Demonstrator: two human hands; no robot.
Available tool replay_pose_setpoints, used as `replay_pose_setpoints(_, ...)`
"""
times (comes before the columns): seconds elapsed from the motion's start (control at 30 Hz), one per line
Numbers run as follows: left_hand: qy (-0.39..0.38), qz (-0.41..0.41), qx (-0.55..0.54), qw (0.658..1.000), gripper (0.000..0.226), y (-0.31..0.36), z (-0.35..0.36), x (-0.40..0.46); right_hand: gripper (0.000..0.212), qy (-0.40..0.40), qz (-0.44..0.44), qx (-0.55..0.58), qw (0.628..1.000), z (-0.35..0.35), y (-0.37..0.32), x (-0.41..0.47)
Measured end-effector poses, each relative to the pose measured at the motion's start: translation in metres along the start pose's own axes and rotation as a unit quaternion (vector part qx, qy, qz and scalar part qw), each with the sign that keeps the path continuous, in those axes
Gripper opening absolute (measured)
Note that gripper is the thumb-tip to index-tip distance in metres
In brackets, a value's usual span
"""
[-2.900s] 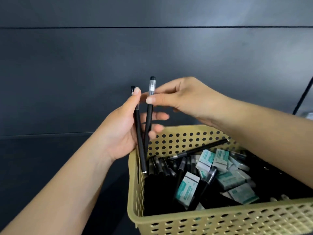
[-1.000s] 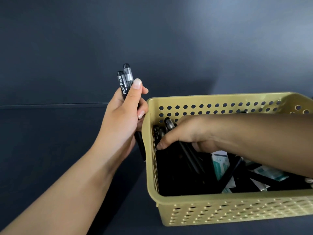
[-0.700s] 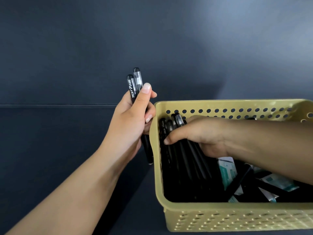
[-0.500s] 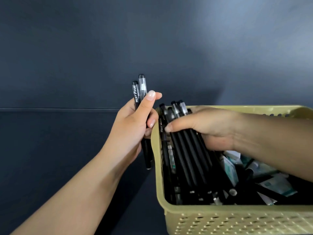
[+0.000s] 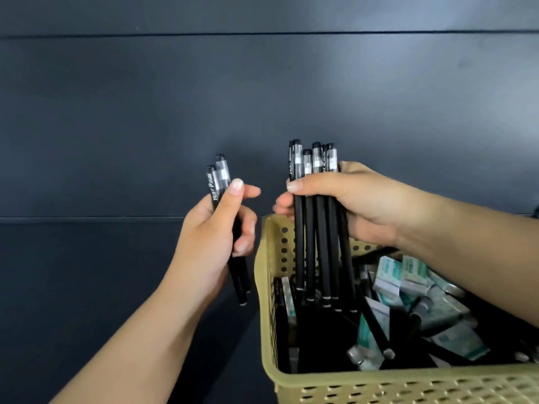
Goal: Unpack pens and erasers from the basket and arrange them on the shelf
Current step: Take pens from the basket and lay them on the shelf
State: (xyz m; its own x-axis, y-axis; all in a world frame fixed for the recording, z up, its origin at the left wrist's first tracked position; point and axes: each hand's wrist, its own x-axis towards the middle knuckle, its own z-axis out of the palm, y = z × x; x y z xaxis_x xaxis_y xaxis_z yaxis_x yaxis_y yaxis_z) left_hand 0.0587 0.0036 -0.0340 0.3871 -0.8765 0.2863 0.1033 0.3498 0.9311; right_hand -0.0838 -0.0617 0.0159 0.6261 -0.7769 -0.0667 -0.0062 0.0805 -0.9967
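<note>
- Filling the whole background: dark panelled wall with horizontal seams, behind the basket.
- Tan perforated basket sits at lower right, only partly in frame; the surface under it is dark and hard to make out.
- Right hand is above the basket's far left corner, fingers and thumb wrapped tight around a bundle of black pens.
- That bundle stands near upright, capped ends above the hand, lower ends hanging inside the basket over its left part. About five or six pens; exact count unclear.
- Left hand is just left of the basket, outside its wall, fingers curled and thumb pressed on two black pens.
- Those two pens are near upright, caps up, white lettering on one barrel, lower ends sticking out below the palm beside the basket's left wall.
- The two hands are close but not touching.
- Inside the basket, right part: pile of white-and-teal wrapped erasers, lying at mixed angles.
- Loose black pen lies slanted across the erasers near the basket's middle; more dark pens are in the shadowed bottom, count unclear.
</note>
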Motion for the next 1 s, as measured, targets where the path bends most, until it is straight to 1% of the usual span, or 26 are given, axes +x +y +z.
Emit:
replay_pose_setpoints(0.03,0.005,0.005,-0.031,1.000,0.030,0.006,-0.001,0.002,0.006,-0.013,-0.014,0.026,0.999,0.002,-0.004,-0.001)
replay_pose_setpoints(0.07,0.008,0.003,-0.062,0.998,0.029,0.012,-0.002,0.004,0.010,-0.023,-0.030,0.044,0.998,0.004,-0.007,-0.002)
replay_pose_setpoints(0.17,-0.011,-0.026,-0.146,0.989,0.032,0.030,0.002,0.013,0.036,-0.020,-0.076,0.060,0.995,0.008,-0.019,0.001)
replay_pose_setpoints(0.23,-0.046,-0.041,-0.147,0.987,0.035,0.042,0.010,0.016,0.050,-0.010,-0.106,0.055,0.993,0.009,-0.029,0.002)
replay_pose_setpoints(0.27,-0.072,-0.050,-0.123,0.989,0.036,0.048,0.016,0.017,0.049,-0.012,-0.113,0.056,0.992,0.010,-0.035,0.002)
replay_pose_setpoints(0.33,-0.126,-0.062,-0.065,0.988,0.037,0.057,0.027,0.018,0.032,-0.024,-0.122,0.043,0.991,0.011,-0.045,0.002)
replay_pose_setpoints(0.4,-0.147,-0.061,-0.034,0.987,0.036,0.061,0.036,0.020,0.013,-0.006,-0.133,0.024,0.991,0.011,-0.052,0.002)
replay_pose_setpoints(0.43,-0.150,-0.060,-0.029,0.986,0.036,0.061,0.040,0.021,0.011,0.011,-0.138,0.016,0.990,0.010,-0.054,0.004)
replay_pose_setpoints(0.53,-0.156,-0.064,-0.046,0.985,0.033,0.060,0.050,0.022,0.017,0.053,-0.121,-0.025,0.991,0.007,-0.057,0.007)
replay_pose_setpoints(0.63,-0.151,-0.059,-0.026,0.986,0.027,0.055,0.053,0.021,0.020,0.060,-0.104,-0.034,0.992,0.006,-0.056,0.009)
replay_pose_setpoints(0.7,-0.155,-0.064,-0.002,0.986,0.032,0.052,0.054,0.020,0.023,0.053,-0.097,-0.040,0.993,0.006,-0.053,0.011)
replay_pose_setpoints(0.8,-0.174,-0.089,-0.002,0.981,0.045,0.048,0.055,0.019,0.025,0.030,-0.085,-0.067,0.994,0.005,-0.052,0.011)
replay_pose_setpoints(0.83,-0.181,-0.101,-0.006,0.978,0.044,0.048,0.054,0.019,0.025,0.020,-0.081,-0.075,0.994,0.004,-0.052,0.011)
replay_pose_setpoints(0.9,-0.201,-0.122,-0.021,0.972,0.035,0.047,0.050,0.021,0.024,-0.002,-0.071,-0.075,0.995,0.003,-0.052,0.009)
replay_pose_setpoints(0.93,-0.213,-0.130,-0.030,0.968,0.029,0.048,0.048,0.021,0.027,-0.015,-0.066,-0.066,0.995,0.003,-0.052,0.009)
replay_pose_setpoints(0.97,-0.223,-0.137,-0.035,0.964,0.023,0.049,0.047,0.022,0.036,-0.027,-0.062,-0.058,0.996,0.003,-0.052,0.009)
replay_pose_setpoints(1.0,-0.232,-0.141,-0.038,0.962,0.019,0.049,0.046,0.023,0.051,-0.036,-0.060,-0.052,0.996,0.003,-0.052,0.010)
